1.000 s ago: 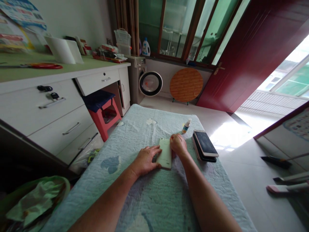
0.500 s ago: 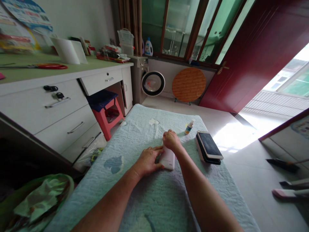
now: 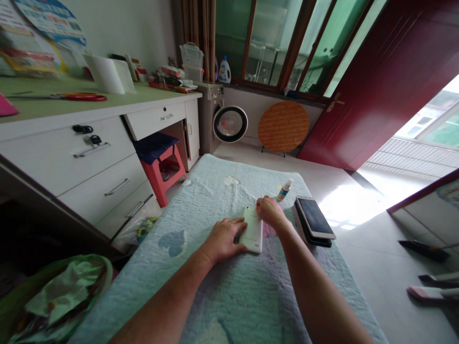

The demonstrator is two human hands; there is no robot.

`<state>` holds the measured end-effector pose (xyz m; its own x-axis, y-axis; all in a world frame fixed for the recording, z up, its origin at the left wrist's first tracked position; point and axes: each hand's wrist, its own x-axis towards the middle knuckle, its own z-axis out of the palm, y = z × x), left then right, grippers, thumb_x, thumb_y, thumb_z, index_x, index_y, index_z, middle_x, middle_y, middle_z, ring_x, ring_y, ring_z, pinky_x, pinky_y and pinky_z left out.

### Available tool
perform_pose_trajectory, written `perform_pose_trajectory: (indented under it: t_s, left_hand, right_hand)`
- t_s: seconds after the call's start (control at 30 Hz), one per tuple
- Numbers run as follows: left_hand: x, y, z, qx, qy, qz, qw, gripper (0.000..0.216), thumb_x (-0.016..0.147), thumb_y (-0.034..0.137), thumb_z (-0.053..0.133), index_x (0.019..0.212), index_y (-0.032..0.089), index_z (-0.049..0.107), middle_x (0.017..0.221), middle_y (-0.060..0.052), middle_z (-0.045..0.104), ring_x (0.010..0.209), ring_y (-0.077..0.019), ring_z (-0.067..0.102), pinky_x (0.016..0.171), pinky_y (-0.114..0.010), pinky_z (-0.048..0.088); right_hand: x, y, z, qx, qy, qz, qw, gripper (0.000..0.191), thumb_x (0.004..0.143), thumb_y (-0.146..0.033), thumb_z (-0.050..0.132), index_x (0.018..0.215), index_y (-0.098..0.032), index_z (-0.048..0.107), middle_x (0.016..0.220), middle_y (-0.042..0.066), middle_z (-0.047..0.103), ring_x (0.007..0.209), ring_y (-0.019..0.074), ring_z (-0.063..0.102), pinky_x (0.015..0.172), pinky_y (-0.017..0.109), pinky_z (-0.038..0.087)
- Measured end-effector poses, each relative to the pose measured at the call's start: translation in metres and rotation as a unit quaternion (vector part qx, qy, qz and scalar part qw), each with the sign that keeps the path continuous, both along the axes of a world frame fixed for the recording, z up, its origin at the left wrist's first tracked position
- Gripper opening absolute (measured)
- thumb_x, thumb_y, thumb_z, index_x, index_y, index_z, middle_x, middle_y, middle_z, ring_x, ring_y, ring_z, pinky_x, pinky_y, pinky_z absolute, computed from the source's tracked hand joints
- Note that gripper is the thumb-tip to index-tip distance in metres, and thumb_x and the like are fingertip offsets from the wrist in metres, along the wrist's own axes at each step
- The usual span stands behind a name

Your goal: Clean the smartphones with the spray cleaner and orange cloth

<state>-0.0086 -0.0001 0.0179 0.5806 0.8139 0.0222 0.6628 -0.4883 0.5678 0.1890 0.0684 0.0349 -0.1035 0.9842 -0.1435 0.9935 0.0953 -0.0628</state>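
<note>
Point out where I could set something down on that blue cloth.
Bare cloth lies left of the left hand, and beyond the white phone, left of the spray bottle. Crowded: the right side, where the right hand, spray bottle and phone stack sit close.

Underside of right grip [image 3: 271, 212] hidden (contents unclear), markings [image 3: 256, 245] on phone [image 3: 252, 230] too small

Red-handled scissors [image 3: 86, 96] and a white paper roll [image 3: 104, 75] sit on the desk [image 3: 132, 104].
</note>
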Motion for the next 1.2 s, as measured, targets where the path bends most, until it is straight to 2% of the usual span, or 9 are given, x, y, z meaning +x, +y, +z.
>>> perform_pose_trajectory:
  t_s: [0.33, 0.53, 0.77, 1.03, 1.2]
  left_hand:
    - [-0.001, -0.001, 0.005, -0.004, -0.002, -0.009, 1.0, 0.059, 0.071, 0.047, 0.073, 0.125, 0.026, 0.061, 0.14, -0.004, 0.055, 0.119, -0.0324, 0.055, 0.104, -0.043, 0.038]
    - [0.0, -0.001, 0.002, -0.006, 0.0, -0.002, 1.0, 0.063, 0.072, 0.05, 0.072, 0.128, 0.026, 0.058, 0.142, -0.004, 0.053, 0.12, -0.0338, 0.054, 0.104, -0.044, 0.039]
    - [0.0, -0.003, 0.003, 0.005, -0.011, -0.007, 1.0, 0.058, 0.07, 0.045, 0.074, 0.123, 0.025, 0.062, 0.137, -0.004, 0.058, 0.114, -0.0318, 0.058, 0.1, -0.041, 0.041]
    - [0.001, -0.004, 0.006, 0.002, 0.008, 0.002, 1.0, 0.058, 0.073, 0.048, 0.072, 0.125, 0.026, 0.06, 0.143, -0.005, 0.052, 0.116, -0.0317, 0.056, 0.1, -0.042, 0.04]
    - [0.0, -0.004, 0.007, -0.003, 0.018, 0.0, 1.0, 0.056, 0.073, 0.052, 0.071, 0.122, 0.026, 0.061, 0.144, -0.006, 0.051, 0.117, -0.0324, 0.056, 0.102, -0.042, 0.038]
  right_hand:
    - [-0.026, 0.009, 0.001, -0.001, -0.013, 0.038, 0.999, 0.027, 0.087, -0.011, 0.046, 0.101, -0.013, 0.069, 0.104, 0.014, 0.066, 0.098, 0.0208, 0.06, 0.083, 0.027, 0.04]
    - [-0.037, 0.011, -0.001, 0.002, -0.009, 0.05, 0.999, 0.03, 0.089, -0.013, 0.043, 0.104, -0.015, 0.068, 0.106, 0.013, 0.064, 0.101, 0.0218, 0.059, 0.08, 0.027, 0.041]
    - [-0.028, 0.008, 0.003, -0.005, -0.01, 0.043, 0.999, 0.028, 0.09, -0.016, 0.044, 0.105, -0.017, 0.068, 0.107, 0.012, 0.064, 0.1, 0.0216, 0.059, 0.079, 0.027, 0.042]
    - [-0.007, 0.0, 0.008, -0.02, -0.036, 0.005, 0.999, 0.03, 0.09, -0.013, 0.043, 0.105, -0.015, 0.069, 0.107, 0.016, 0.065, 0.096, 0.0219, 0.062, 0.079, 0.029, 0.044]
    - [-0.009, 0.002, 0.007, -0.025, -0.047, -0.011, 0.999, 0.03, 0.089, -0.012, 0.044, 0.105, -0.013, 0.069, 0.106, 0.017, 0.065, 0.098, 0.0233, 0.063, 0.08, 0.031, 0.044]
